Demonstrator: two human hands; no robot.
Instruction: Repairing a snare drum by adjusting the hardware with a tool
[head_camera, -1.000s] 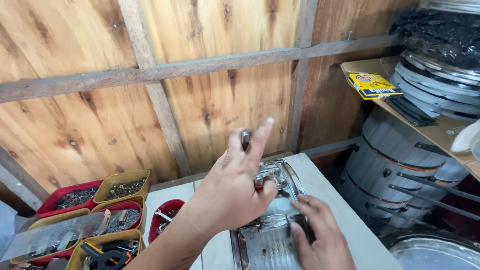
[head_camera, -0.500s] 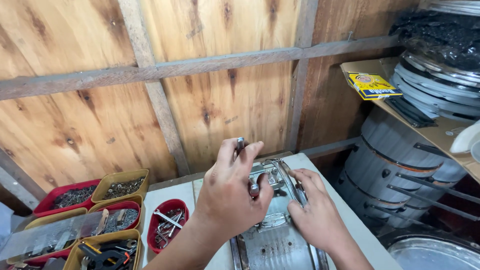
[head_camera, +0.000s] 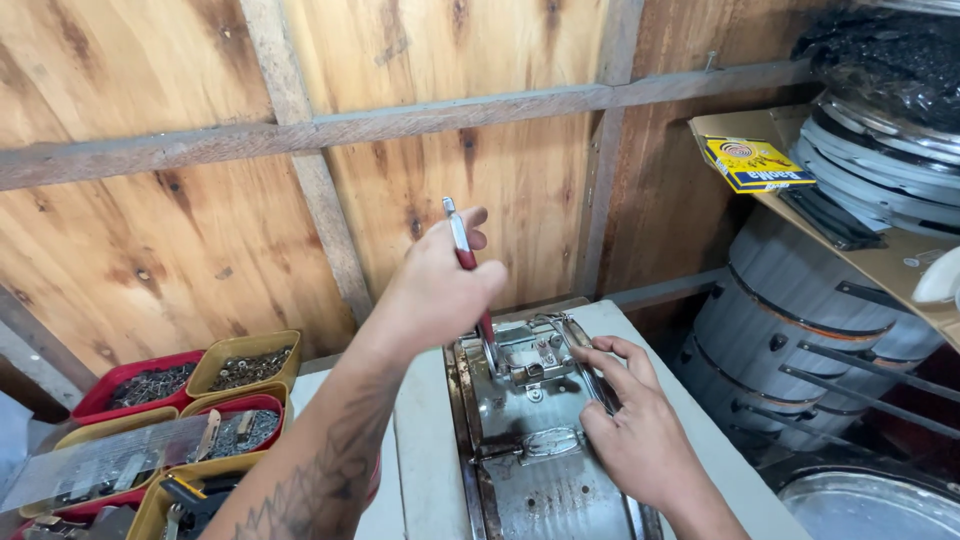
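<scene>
A shiny steel tray-like metal piece (head_camera: 530, 480) with a small latch bracket (head_camera: 535, 362) lies on a white table (head_camera: 425, 440). My left hand (head_camera: 440, 290) is shut on a red-handled screwdriver (head_camera: 468, 262), held nearly upright with its tip down at the left of the bracket. Resting on the right edge of the metal piece is my right hand (head_camera: 635, 425), its fingers curled over the rim beside the bracket.
Red and yellow bins (head_camera: 240, 365) of small metal parts stand at the left. Wooden plank walls rise behind. On the right, a shelf holds a yellow box (head_camera: 755, 163) and stacked round metal lids (head_camera: 880, 170). Metal drums (head_camera: 790, 330) stand below the shelf.
My left hand has turned the screwdriver upright and brought its tip down to the bracket. My right hand moved from the bracket's top to the right rim of the metal piece.
</scene>
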